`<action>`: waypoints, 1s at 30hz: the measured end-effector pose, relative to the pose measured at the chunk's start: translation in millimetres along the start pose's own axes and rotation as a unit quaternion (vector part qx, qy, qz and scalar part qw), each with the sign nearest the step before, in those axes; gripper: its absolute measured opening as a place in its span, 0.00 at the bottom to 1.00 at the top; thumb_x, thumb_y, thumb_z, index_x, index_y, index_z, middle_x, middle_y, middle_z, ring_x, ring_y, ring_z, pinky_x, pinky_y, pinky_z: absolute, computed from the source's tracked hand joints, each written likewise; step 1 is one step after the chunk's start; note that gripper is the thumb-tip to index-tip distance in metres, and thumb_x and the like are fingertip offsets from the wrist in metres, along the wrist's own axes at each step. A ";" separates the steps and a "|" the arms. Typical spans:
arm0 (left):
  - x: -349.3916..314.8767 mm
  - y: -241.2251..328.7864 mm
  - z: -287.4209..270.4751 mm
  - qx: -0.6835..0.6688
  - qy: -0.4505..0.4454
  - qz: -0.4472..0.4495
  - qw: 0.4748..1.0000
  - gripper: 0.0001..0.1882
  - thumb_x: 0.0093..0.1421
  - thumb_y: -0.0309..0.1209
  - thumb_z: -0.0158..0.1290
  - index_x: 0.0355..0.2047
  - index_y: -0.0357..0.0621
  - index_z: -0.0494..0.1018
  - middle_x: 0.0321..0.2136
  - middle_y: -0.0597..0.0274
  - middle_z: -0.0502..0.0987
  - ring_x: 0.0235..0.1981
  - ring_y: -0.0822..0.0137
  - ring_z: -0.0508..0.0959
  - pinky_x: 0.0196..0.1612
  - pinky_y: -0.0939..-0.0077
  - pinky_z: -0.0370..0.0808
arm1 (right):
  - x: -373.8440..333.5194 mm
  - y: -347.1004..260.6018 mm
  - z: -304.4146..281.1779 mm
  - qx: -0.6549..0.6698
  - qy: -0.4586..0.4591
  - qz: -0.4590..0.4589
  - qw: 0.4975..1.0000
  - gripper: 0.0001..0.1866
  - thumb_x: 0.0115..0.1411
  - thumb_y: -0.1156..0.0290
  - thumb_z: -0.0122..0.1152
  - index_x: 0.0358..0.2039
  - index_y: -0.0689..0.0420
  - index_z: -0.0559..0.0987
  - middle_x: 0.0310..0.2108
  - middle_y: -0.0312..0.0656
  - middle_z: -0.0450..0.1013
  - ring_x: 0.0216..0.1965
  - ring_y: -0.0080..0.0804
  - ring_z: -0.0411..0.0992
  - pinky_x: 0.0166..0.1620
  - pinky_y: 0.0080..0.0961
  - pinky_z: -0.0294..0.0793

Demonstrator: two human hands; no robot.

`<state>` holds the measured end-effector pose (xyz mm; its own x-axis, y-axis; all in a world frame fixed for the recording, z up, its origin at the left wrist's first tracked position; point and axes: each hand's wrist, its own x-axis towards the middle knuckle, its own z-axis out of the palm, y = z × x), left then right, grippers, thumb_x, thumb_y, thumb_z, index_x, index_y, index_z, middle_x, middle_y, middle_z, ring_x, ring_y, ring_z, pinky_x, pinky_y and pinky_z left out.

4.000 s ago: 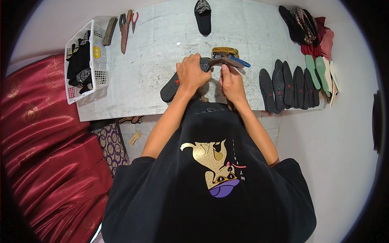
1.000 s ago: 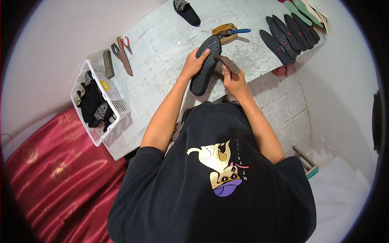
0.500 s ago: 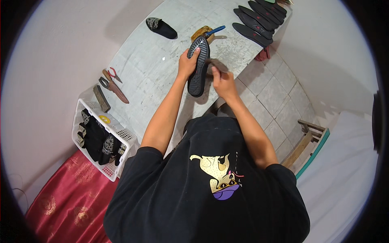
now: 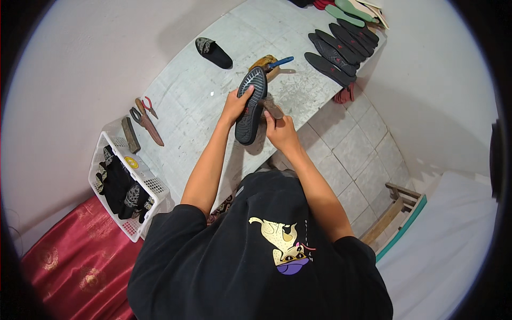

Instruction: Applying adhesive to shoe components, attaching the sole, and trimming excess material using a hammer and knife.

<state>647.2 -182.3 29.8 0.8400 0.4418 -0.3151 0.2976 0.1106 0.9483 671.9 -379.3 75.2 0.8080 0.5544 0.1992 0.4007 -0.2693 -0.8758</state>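
Observation:
In my left hand (image 4: 233, 108), closed with its thumb across the sole, is a black slip-on shoe (image 4: 247, 128), its ribbed sole turned up. My right hand (image 4: 282, 134) is closed on a flat, brownish-grey tool (image 4: 273, 109) of a kind I cannot make out. The far end of this tool lies against the shoe's right edge. Just beyond the shoe's toe are a stained yellow-brown container (image 4: 258, 64) and a blue-handled brush (image 4: 281, 62) resting on it. Farther off to the left lies a second black shoe (image 4: 217, 56) with a patterned band.
Several black soles (image 4: 326, 67) are lined up at the table's (image 4: 186, 101) right edge, green pieces (image 4: 356, 10) behind them. Scissors (image 4: 140, 114), red-handled pliers (image 4: 150, 106) and a dark block (image 4: 129, 134) lie left. A white basket (image 4: 156, 185) holds black patterned pieces.
The whole view has shifted, so the table sits lower in the picture. Both hands, with shoe and tool, have come slightly nearer and leftward. The tool stays at the shoe's right edge.

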 end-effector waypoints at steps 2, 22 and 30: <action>-10.8 -3.8 -5.7 -0.108 -0.025 -0.056 0.992 0.24 0.69 0.52 0.57 0.39 0.39 0.80 0.28 0.68 0.81 0.26 0.79 0.77 0.30 0.81 0.73 | -1.9 2.2 2.6 0.031 -0.001 0.001 1.000 0.11 0.69 0.66 0.56 0.48 0.57 0.78 0.30 0.60 0.79 0.34 0.66 0.77 0.34 0.52 0.76; 12.6 -0.6 -0.3 0.001 -0.016 0.034 0.999 0.25 0.73 0.52 0.51 0.48 0.39 0.77 0.32 0.70 0.78 0.29 0.78 0.73 0.32 0.80 0.69 | 16.5 -19.1 -12.4 0.090 -0.035 0.058 0.994 0.12 0.70 0.64 0.55 0.43 0.60 0.77 0.32 0.59 0.79 0.38 0.66 0.77 0.39 0.53 0.76; 32.3 12.1 -4.5 -0.001 -0.070 0.039 0.997 0.24 0.71 0.52 0.54 0.46 0.40 0.76 0.30 0.71 0.77 0.27 0.79 0.71 0.29 0.81 0.68 | 18.6 3.3 10.2 0.052 -0.025 0.020 0.998 0.13 0.72 0.66 0.54 0.49 0.61 0.78 0.28 0.58 0.78 0.32 0.64 0.77 0.34 0.47 0.74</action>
<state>675.9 -162.6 31.2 0.9155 0.3202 -0.2434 0.2286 0.0835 0.9699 683.8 -361.9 71.4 0.7991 0.5837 0.1440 0.3202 -0.2104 -0.9237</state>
